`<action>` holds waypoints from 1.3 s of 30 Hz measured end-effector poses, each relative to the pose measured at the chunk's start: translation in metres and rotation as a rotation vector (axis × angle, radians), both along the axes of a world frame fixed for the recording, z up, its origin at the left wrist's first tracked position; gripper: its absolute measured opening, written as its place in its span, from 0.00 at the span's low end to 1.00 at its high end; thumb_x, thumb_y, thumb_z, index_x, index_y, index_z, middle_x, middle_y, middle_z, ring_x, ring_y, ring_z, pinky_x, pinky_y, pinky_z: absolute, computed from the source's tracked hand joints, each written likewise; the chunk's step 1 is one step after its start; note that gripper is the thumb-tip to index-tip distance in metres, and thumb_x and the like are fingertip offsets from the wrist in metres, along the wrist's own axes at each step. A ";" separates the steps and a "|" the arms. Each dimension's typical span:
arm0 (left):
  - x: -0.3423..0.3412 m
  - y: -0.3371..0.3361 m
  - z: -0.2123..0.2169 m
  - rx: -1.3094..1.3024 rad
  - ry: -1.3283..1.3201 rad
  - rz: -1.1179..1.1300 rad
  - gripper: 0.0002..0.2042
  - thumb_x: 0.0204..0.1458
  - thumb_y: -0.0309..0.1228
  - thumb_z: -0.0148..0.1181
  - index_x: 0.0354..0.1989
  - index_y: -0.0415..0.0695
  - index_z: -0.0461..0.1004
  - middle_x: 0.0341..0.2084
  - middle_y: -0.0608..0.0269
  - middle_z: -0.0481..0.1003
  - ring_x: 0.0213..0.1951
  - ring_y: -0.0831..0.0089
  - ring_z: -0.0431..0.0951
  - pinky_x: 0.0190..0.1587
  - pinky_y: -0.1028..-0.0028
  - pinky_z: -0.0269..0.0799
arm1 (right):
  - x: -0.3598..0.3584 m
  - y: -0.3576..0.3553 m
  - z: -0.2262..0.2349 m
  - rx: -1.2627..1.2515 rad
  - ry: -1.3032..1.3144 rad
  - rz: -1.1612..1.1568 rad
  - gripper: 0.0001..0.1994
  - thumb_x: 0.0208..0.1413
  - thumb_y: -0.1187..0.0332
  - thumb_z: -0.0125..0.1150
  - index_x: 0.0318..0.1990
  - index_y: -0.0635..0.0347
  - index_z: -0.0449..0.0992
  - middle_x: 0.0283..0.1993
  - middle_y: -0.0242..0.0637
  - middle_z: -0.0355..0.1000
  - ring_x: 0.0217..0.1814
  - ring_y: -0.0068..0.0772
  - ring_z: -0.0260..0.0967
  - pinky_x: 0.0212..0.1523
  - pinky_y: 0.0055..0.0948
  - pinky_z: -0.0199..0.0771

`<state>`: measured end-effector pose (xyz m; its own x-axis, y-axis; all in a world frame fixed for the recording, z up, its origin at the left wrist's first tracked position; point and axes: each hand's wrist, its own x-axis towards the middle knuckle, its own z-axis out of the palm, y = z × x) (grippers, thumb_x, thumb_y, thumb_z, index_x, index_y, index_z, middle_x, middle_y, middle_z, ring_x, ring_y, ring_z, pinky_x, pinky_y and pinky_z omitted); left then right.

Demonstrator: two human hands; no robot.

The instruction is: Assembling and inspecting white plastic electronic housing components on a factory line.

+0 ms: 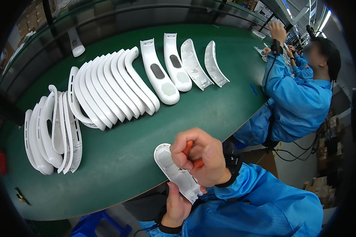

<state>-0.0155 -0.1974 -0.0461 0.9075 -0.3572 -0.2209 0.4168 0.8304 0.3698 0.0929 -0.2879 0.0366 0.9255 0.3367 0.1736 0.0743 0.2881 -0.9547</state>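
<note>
Though thin and curved, white plastic shell (177,173) at lower centre of the frame, off the near edge of the green table (118,158); likely light, stiff, smooth and a bit slippery, so best taken by its long edges, clear of the perforated end. Gripped underneath by left hand (177,205), fingers curled shut around its lower end. Right hand (201,158) above it, fist closed on an orange-handled tool (192,154), tip hidden. Four single shells in a row at upper centre; a fanned stack of roughly eight at centre left; another bundle, perhaps six, at far left. One white cylinder at upper left. One co-worker in blue at upper right.
</note>
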 end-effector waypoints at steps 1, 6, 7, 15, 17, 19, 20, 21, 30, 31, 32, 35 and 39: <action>0.000 -0.002 0.003 -0.003 0.002 -0.001 0.36 0.60 0.62 0.27 0.57 0.39 0.59 0.42 0.52 0.72 0.40 0.61 0.76 0.46 0.61 0.72 | 0.001 0.000 0.000 -0.003 0.002 -0.001 0.32 0.62 0.40 0.40 0.45 0.69 0.64 0.25 0.36 0.61 0.23 0.19 0.51 0.24 0.21 0.54; 0.002 -0.003 0.008 0.119 -0.042 0.037 0.34 0.61 0.60 0.26 0.60 0.41 0.57 0.42 0.52 0.72 0.39 0.60 0.75 0.42 0.61 0.72 | 0.003 0.001 -0.003 0.054 -0.005 -0.049 0.29 0.63 0.42 0.40 0.43 0.67 0.63 0.24 0.34 0.59 0.21 0.19 0.49 0.22 0.21 0.52; 0.003 -0.003 0.007 0.119 -0.041 0.038 0.34 0.61 0.60 0.26 0.60 0.41 0.57 0.42 0.52 0.72 0.39 0.60 0.75 0.42 0.61 0.72 | 0.004 0.002 -0.003 0.053 -0.005 -0.048 0.29 0.63 0.42 0.40 0.43 0.67 0.63 0.24 0.34 0.59 0.21 0.19 0.49 0.22 0.21 0.52; 0.003 -0.004 0.012 0.088 0.012 0.061 0.34 0.62 0.59 0.28 0.55 0.37 0.61 0.39 0.53 0.73 0.40 0.63 0.75 0.45 0.65 0.71 | 0.002 0.003 -0.006 0.128 0.016 -0.057 0.28 0.64 0.43 0.40 0.42 0.66 0.63 0.24 0.34 0.58 0.20 0.18 0.49 0.20 0.21 0.51; 0.003 -0.003 0.015 0.094 0.020 0.061 0.34 0.62 0.59 0.28 0.55 0.37 0.61 0.40 0.52 0.73 0.40 0.62 0.75 0.45 0.65 0.71 | -0.001 0.004 -0.006 0.111 0.006 -0.071 0.28 0.64 0.42 0.40 0.42 0.66 0.63 0.24 0.34 0.58 0.20 0.18 0.49 0.21 0.21 0.51; 0.004 -0.001 0.015 0.098 0.032 0.059 0.34 0.62 0.59 0.28 0.55 0.37 0.60 0.40 0.52 0.73 0.40 0.62 0.76 0.45 0.65 0.71 | -0.004 0.005 -0.008 0.094 0.000 -0.087 0.28 0.63 0.42 0.40 0.42 0.65 0.63 0.24 0.34 0.58 0.20 0.18 0.48 0.21 0.21 0.51; 0.004 -0.001 0.015 0.111 0.044 0.062 0.34 0.62 0.58 0.27 0.56 0.37 0.60 0.39 0.51 0.73 0.40 0.62 0.76 0.45 0.65 0.71 | -0.005 0.003 -0.009 0.120 0.004 -0.096 0.28 0.63 0.41 0.41 0.41 0.65 0.62 0.24 0.34 0.58 0.20 0.19 0.48 0.21 0.22 0.51; 0.004 -0.002 0.016 0.123 0.055 0.066 0.34 0.62 0.58 0.27 0.56 0.37 0.60 0.39 0.51 0.73 0.40 0.62 0.76 0.45 0.65 0.71 | -0.006 0.002 -0.008 0.147 0.006 -0.105 0.29 0.63 0.41 0.41 0.41 0.65 0.62 0.25 0.34 0.58 0.21 0.19 0.48 0.21 0.22 0.51; 0.003 0.002 0.005 0.144 -0.075 0.006 0.34 0.61 0.60 0.27 0.63 0.42 0.51 0.52 0.51 0.68 0.43 0.57 0.76 0.41 0.58 0.75 | -0.005 0.005 -0.003 0.112 0.040 -0.105 0.29 0.62 0.40 0.42 0.39 0.64 0.62 0.25 0.34 0.59 0.21 0.20 0.50 0.23 0.23 0.52; 0.004 0.001 0.008 0.143 -0.076 0.006 0.34 0.61 0.60 0.27 0.63 0.42 0.51 0.52 0.51 0.68 0.43 0.57 0.76 0.41 0.58 0.75 | -0.004 0.004 -0.002 0.112 0.040 -0.105 0.29 0.62 0.40 0.42 0.39 0.64 0.62 0.25 0.34 0.59 0.21 0.20 0.50 0.23 0.23 0.52; 0.004 -0.001 0.014 0.128 -0.018 0.035 0.34 0.62 0.59 0.27 0.59 0.38 0.56 0.45 0.51 0.70 0.41 0.60 0.76 0.43 0.62 0.73 | -0.004 0.002 -0.002 0.133 0.039 -0.099 0.29 0.62 0.40 0.42 0.39 0.64 0.62 0.25 0.34 0.59 0.21 0.20 0.50 0.23 0.23 0.52; 0.003 0.000 0.010 0.138 -0.003 0.044 0.34 0.62 0.59 0.27 0.59 0.38 0.56 0.45 0.51 0.71 0.41 0.60 0.76 0.42 0.63 0.73 | -0.003 0.002 -0.005 0.146 0.039 -0.094 0.29 0.62 0.40 0.43 0.39 0.64 0.62 0.25 0.34 0.59 0.22 0.20 0.50 0.23 0.23 0.52; 0.003 0.001 0.008 0.176 -0.040 0.019 0.35 0.61 0.60 0.27 0.63 0.41 0.52 0.51 0.51 0.68 0.42 0.58 0.76 0.40 0.60 0.75 | -0.003 0.001 -0.004 0.139 0.037 -0.097 0.28 0.62 0.41 0.43 0.40 0.64 0.62 0.26 0.34 0.59 0.23 0.20 0.51 0.24 0.23 0.53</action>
<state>-0.0122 -0.1969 -0.0381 0.9231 -0.2987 -0.2422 0.3836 0.7592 0.5258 0.0896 -0.2867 0.0321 0.9590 0.2208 0.1775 0.0735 0.4112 -0.9086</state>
